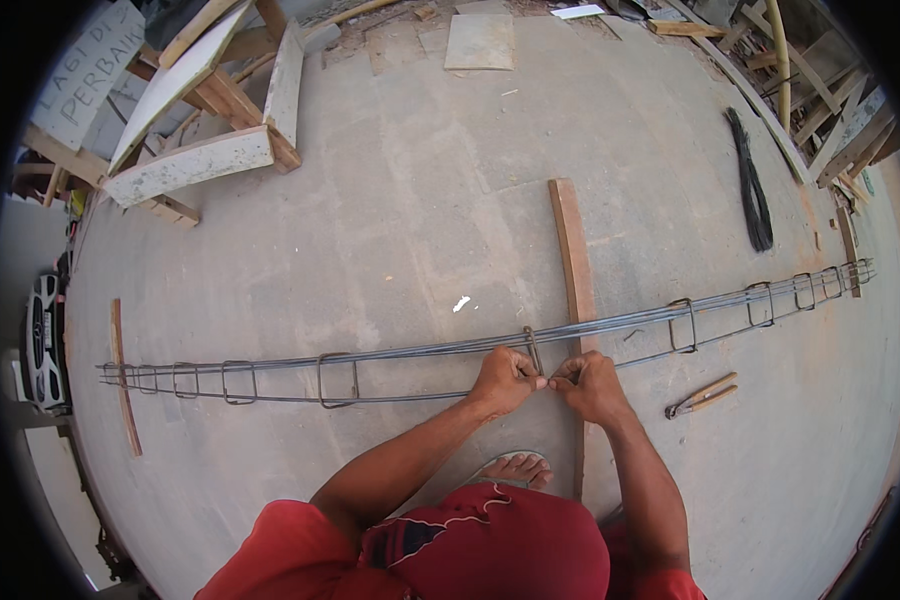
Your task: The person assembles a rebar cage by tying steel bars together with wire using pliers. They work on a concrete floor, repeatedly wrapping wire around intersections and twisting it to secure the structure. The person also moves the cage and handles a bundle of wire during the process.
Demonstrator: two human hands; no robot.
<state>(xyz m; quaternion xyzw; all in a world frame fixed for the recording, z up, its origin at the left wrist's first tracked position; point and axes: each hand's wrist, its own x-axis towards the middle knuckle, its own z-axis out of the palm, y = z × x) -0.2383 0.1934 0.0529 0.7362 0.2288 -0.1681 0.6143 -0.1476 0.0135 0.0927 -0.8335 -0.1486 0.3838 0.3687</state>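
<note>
A long, narrow cage of steel reinforcing bars (420, 349) stretches across in front of me, with several square wire stirrups (337, 380) spaced along it. At its middle, my left hand (505, 381) is closed in a pinch on the near bar, just below a stirrup (532, 346). My right hand (589, 386) is pinched too, its fingertips almost meeting the left ones at the same spot. Whatever lies between the fingertips is too small to make out. To the right of my right hand, pincers (703, 396) with yellowish handles lie on the floor.
A wooden beam (571, 250) runs under the cage's middle; thin wood strips (118, 345) support its ends. A bundle of black wire (750, 190) lies at far right. Scrap wood (850, 110) and a wooden frame (195, 165) stand at the back. My foot (518, 468) is near the beam.
</note>
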